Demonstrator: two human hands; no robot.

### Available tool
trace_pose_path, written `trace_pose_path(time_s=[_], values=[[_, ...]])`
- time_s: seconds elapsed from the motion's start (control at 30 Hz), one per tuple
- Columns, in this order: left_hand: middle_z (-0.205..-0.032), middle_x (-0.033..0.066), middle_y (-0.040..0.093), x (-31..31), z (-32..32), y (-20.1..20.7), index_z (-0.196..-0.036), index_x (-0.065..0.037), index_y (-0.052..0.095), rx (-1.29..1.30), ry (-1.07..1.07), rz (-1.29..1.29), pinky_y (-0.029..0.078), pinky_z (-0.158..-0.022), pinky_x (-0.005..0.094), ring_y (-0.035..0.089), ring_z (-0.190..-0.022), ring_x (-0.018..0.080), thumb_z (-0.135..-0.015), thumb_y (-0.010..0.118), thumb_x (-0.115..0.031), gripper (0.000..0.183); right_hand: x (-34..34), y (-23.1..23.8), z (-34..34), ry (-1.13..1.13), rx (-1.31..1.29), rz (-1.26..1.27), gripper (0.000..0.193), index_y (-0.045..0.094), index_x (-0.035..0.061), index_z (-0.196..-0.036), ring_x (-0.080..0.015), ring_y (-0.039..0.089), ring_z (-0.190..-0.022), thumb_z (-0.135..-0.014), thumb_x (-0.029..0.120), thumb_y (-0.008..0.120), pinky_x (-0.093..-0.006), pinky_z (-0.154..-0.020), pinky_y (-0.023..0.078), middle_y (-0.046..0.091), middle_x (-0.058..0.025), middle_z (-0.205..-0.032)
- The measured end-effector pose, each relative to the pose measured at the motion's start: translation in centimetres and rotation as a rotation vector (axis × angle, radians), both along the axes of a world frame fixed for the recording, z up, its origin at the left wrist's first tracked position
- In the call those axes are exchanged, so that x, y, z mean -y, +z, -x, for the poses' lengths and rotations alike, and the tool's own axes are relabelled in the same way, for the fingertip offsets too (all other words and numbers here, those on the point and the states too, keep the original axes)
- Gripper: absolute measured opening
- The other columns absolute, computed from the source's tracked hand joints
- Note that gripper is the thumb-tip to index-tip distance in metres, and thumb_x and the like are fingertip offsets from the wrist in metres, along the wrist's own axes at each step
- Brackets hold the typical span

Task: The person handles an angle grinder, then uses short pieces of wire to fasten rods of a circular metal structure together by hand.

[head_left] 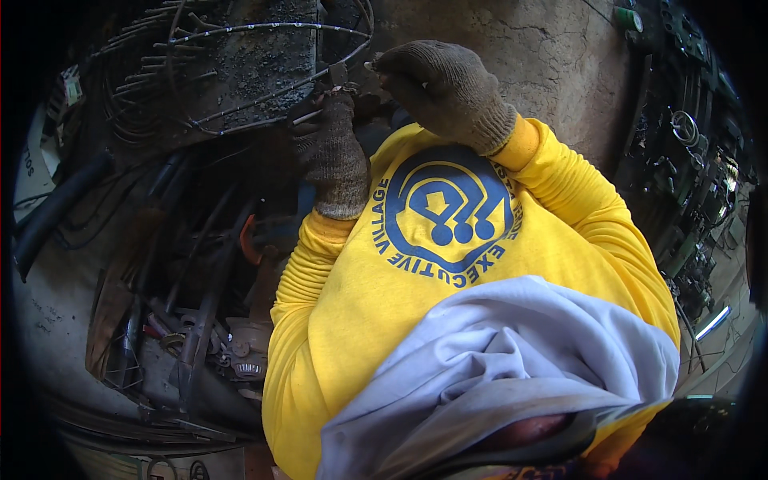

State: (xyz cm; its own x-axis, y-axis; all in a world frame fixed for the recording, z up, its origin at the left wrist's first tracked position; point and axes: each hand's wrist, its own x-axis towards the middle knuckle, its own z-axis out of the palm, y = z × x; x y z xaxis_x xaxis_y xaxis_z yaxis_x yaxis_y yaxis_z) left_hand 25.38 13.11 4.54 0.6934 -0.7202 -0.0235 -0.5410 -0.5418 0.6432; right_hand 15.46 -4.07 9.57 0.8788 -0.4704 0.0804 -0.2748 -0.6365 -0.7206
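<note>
Gripping metal rod [307, 118] with left hand [332, 152], unclear with right hand [446, 90]; hold steady beside wire hoop [272, 25].

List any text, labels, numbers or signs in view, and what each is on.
Yellow shirt: dark blue capitals around a round chest emblem; partly legible, wording not copied.
Pale surface, far left: short dark marking, small and sideways; wording not copied.
Gloved left hand, gloved right hand: no text visible.
Dark clutter at right: any markings too small to read.
</note>
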Motion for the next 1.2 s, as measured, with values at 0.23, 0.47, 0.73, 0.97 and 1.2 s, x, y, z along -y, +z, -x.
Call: trace_pose_path(time_s=[0.23,0.47,0.73,0.97,1.2], values=[[-0.112,0.0169,0.069,0.0,0.3,-0.8,-0.123,-0.013,0.071,0.111,-0.034,-0.076,0.054,-0.088,0.0386,0.067,-0.103,0.0324,-0.088,0.076,-0.014,0.036,0.2,-0.4,-0.9,-0.002,0.071,0.0,0.018,0.074,0.0032,-0.111,-0.0283,0.076,-0.083,-0.094,0.009,0.072,-0.034,-0.074,0.063,0.075,-0.0154,-0.099],[-0.111,0.0186,0.068,0.5,0.1,0.6,-0.128,-0.015,0.069,0.198,-0.072,-0.037,0.055,-0.085,0.0399,0.066,-0.101,0.034,-0.086,0.075,-0.014,0.042,0.1,-1.2,-1.5,0.029,0.103,-0.033,0.019,0.072,0.0019,-0.111,-0.0287,0.076,-0.084,-0.094,0.009,0.072,-0.0342,-0.075,0.063,0.075,-0.0162,-0.099],[-0.112,0.0166,0.068,0.8,0.7,0.0,-0.126,-0.019,0.07,0.213,-0.023,-0.17,0.056,-0.084,0.0385,0.067,-0.103,0.0313,-0.089,0.073,-0.015,0.038,0.5,-1.5,-1.6,0.079,0.088,0.037,0.016,0.072,0.0028,-0.109,-0.0308,0.075,-0.086,-0.094,0.009,0.071,-0.0365,-0.076,0.063,0.074,-0.0164,-0.098],[-0.107,0.0197,0.071,0.4,0.7,-0.2,-0.119,-0.004,0.067,-0.36,0.205,0.163,0.057,-0.079,0.0385,0.071,-0.091,0.0305,-0.095,0.069,-0.012,0.026,1.6,-0.3,1.7,0.054,-0.054,-0.035,0.018,0.074,0.0057,-0.109,-0.0299,0.074,-0.086,-0.093,0.014,0.072,-0.0371,-0.077,0.06,0.075,-0.0137,-0.098],[-0.093,0.013,0.074,1.8,-0.6,2.3,-0.101,-0.001,0.071,-0.365,0.021,0.287,0.055,-0.077,0.0346,0.071,-0.085,0.0213,-0.095,0.073,-0.015,0.016,0.3,0.0,4.6,-0.142,0.095,-0.614,0.023,0.074,0.0034,-0.113,-0.0268,0.073,-0.093,-0.095,0.018,0.074,-0.0357,-0.085,0.059,0.075,-0.015,-0.106]])
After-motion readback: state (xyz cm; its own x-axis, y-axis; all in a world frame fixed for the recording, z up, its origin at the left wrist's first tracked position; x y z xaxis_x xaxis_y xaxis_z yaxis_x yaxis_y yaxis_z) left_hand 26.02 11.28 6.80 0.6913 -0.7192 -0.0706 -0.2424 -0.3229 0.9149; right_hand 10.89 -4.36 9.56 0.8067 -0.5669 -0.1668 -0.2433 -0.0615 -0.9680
